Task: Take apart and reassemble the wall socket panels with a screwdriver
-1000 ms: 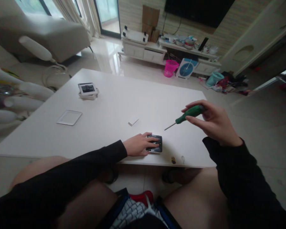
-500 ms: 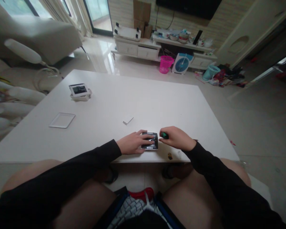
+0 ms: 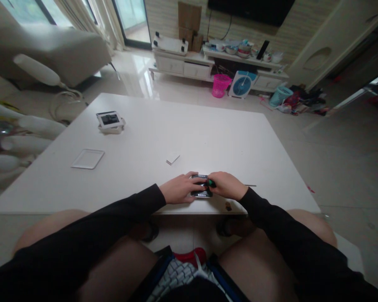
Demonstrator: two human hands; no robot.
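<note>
Near the table's front edge lies a small flat black panel [image 3: 204, 194] with rows of white marks. My left hand [image 3: 181, 188] spans it, thumb at the near edge, one finger at the far edge, the others across its face. My right hand [image 3: 228, 185] is closed around a tool with a green and black handle [image 3: 211, 183], held over the panel's right side. The tool's working end is hidden. A thin dark rod [image 3: 251, 185] shows beyond my right wrist. Below that hand sits a small golden-brown piece [image 3: 228, 206], too small to make out.
The white table [image 3: 189, 130] also carries a folded white paper [image 3: 173, 158], a shallow clear tray [image 3: 88, 159] and a white box with a dark picture [image 3: 109, 120]. Past it stand a pink basket [image 3: 221, 86], a blue fan [image 3: 242, 84] and a cabinet [image 3: 197, 70].
My right hand has moved left with the green and black tool, from beside the panel onto its right side. My left hand keeps its place on the panel. The view has shifted slightly.
</note>
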